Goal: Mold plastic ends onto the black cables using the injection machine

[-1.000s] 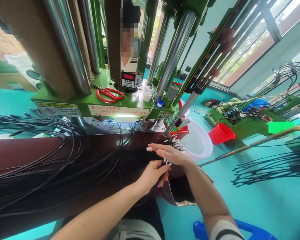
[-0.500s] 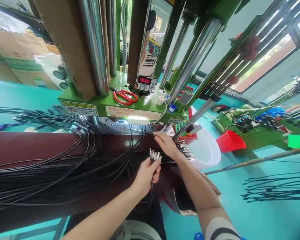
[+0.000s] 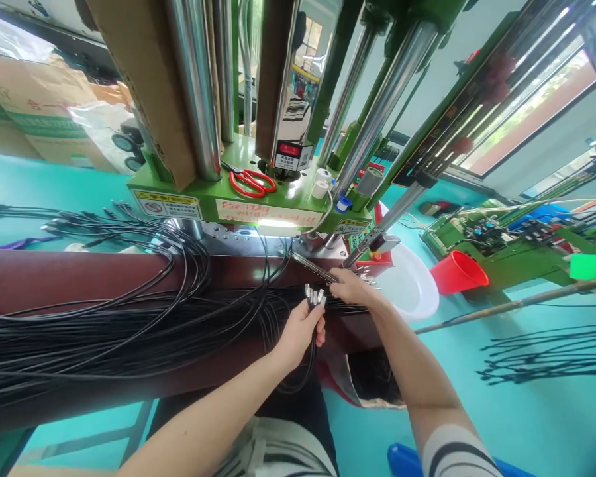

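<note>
My left hand (image 3: 300, 331) is closed round a bunch of black cables with silver metal connectors (image 3: 314, 296) sticking up above the thumb. To its upper right, my right hand (image 3: 351, 288) grips the near end of a narrow metal bar (image 3: 314, 266). The bar slants away to the left, its far end by the metal plate (image 3: 223, 240) under the green press (image 3: 273, 209). Several black cables (image 3: 264, 265) run down from the plate beside the bar. More cables with silver tips (image 3: 370, 277) lie just beyond my right hand, partly hidden by it.
A thick heap of black cables (image 3: 104, 344) covers the left of the brown table (image 3: 79, 281). Red-handled scissors (image 3: 253, 184) and white spools (image 3: 320, 185) rest on the press. A white tub (image 3: 422, 291) and red bucket (image 3: 459, 273) stand to the right.
My right hand has moved right and towards me from the plate, and the metal bar now shows slanting out from it. My left hand still holds the cables. The view has shifted slightly.
</note>
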A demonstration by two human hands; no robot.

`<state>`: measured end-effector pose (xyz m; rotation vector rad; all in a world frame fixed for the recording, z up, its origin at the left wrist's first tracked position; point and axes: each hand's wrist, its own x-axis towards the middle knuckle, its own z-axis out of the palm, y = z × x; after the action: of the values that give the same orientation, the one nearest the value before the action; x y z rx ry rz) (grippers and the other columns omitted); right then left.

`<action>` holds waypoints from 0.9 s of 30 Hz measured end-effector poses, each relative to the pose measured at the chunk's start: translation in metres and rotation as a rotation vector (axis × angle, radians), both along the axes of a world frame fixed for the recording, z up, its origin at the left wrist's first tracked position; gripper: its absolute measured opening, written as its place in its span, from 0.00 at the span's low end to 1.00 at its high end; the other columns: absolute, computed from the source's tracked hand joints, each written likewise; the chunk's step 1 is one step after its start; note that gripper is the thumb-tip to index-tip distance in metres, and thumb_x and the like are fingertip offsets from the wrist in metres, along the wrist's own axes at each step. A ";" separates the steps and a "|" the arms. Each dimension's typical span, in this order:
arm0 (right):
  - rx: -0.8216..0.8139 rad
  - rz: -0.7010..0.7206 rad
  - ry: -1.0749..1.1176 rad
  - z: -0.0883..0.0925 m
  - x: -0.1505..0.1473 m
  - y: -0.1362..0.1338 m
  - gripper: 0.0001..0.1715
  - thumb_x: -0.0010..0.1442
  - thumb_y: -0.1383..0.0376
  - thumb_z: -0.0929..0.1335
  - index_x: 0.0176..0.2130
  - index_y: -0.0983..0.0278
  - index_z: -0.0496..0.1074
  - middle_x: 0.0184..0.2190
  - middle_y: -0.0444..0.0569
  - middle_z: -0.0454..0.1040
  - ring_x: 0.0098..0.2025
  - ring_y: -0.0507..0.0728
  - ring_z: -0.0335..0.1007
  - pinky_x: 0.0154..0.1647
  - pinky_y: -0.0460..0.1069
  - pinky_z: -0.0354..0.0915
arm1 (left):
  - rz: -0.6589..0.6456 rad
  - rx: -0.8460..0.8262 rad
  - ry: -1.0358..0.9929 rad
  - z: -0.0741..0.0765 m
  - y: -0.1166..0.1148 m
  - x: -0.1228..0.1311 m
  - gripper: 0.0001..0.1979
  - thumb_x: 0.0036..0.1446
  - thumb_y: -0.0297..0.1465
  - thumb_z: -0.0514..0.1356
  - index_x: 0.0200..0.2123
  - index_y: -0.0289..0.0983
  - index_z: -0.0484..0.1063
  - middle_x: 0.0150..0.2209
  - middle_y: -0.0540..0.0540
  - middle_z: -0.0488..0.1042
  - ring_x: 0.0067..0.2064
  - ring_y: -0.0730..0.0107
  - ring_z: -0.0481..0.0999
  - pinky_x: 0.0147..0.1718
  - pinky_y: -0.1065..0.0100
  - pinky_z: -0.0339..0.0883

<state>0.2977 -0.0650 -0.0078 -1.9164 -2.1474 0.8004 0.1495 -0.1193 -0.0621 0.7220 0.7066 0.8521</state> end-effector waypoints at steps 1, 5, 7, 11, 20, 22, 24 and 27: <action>-0.043 -0.078 0.120 -0.002 0.005 -0.015 0.07 0.48 0.70 0.59 0.29 0.63 0.64 0.15 0.38 0.64 0.13 0.48 0.56 0.13 0.42 0.52 | -0.011 0.003 -0.002 0.000 0.000 0.001 0.16 0.48 0.43 0.58 0.28 0.38 0.58 0.15 0.59 0.58 0.14 0.80 0.60 0.13 0.75 0.50; -0.133 -0.477 0.894 -0.024 0.010 -0.072 0.13 0.46 0.67 0.64 0.36 0.63 0.65 0.12 0.32 0.57 0.07 0.44 0.43 0.07 0.40 0.40 | -0.110 0.010 0.052 0.003 0.000 0.007 0.16 0.46 0.41 0.60 0.26 0.36 0.59 0.13 0.60 0.55 0.12 0.84 0.53 0.11 0.76 0.43; -0.087 -0.586 1.146 -0.038 0.004 -0.089 0.12 0.49 0.61 0.66 0.36 0.62 0.65 0.12 0.32 0.57 0.07 0.43 0.42 0.06 0.39 0.39 | -0.161 0.015 0.101 0.004 0.000 0.011 0.16 0.44 0.40 0.62 0.24 0.36 0.59 0.12 0.60 0.54 0.12 0.85 0.51 0.11 0.77 0.41; 0.056 -0.689 1.317 -0.056 -0.006 -0.098 0.18 0.54 0.51 0.65 0.37 0.63 0.66 0.12 0.34 0.61 0.07 0.43 0.44 0.06 0.39 0.42 | -0.215 0.045 0.168 0.005 0.001 0.018 0.17 0.43 0.38 0.63 0.21 0.36 0.57 0.12 0.60 0.53 0.12 0.86 0.50 0.11 0.77 0.40; 0.102 -0.653 1.268 -0.065 -0.003 -0.098 0.25 0.57 0.54 0.63 0.50 0.66 0.65 0.11 0.35 0.60 0.08 0.43 0.47 0.06 0.39 0.44 | -0.221 0.049 0.227 0.002 0.004 0.020 0.16 0.42 0.39 0.62 0.21 0.36 0.60 0.11 0.60 0.53 0.11 0.85 0.49 0.10 0.77 0.41; 0.118 -0.648 1.256 -0.065 -0.003 -0.099 0.26 0.57 0.55 0.64 0.51 0.66 0.65 0.12 0.35 0.60 0.08 0.43 0.47 0.07 0.39 0.45 | -0.215 0.035 0.234 0.003 0.004 0.020 0.16 0.41 0.39 0.63 0.21 0.36 0.60 0.10 0.61 0.52 0.11 0.85 0.49 0.10 0.77 0.41; 0.137 -0.647 1.245 -0.065 -0.004 -0.099 0.26 0.57 0.55 0.64 0.51 0.66 0.65 0.12 0.35 0.60 0.08 0.43 0.47 0.07 0.39 0.46 | -0.207 0.027 0.237 0.003 0.004 0.021 0.15 0.41 0.39 0.63 0.21 0.36 0.60 0.10 0.61 0.52 0.11 0.85 0.49 0.10 0.78 0.40; 0.164 -0.668 1.215 -0.065 -0.006 -0.099 0.25 0.57 0.55 0.64 0.50 0.67 0.66 0.11 0.35 0.59 0.08 0.43 0.47 0.07 0.39 0.46 | -0.203 0.034 0.233 0.003 0.003 0.021 0.15 0.41 0.39 0.62 0.21 0.36 0.60 0.10 0.61 0.52 0.11 0.85 0.48 0.10 0.77 0.40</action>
<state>0.2920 -0.1639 -0.0726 -1.2923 -0.7667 1.1276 0.1706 -0.1164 -0.0592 0.9166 0.8120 0.6006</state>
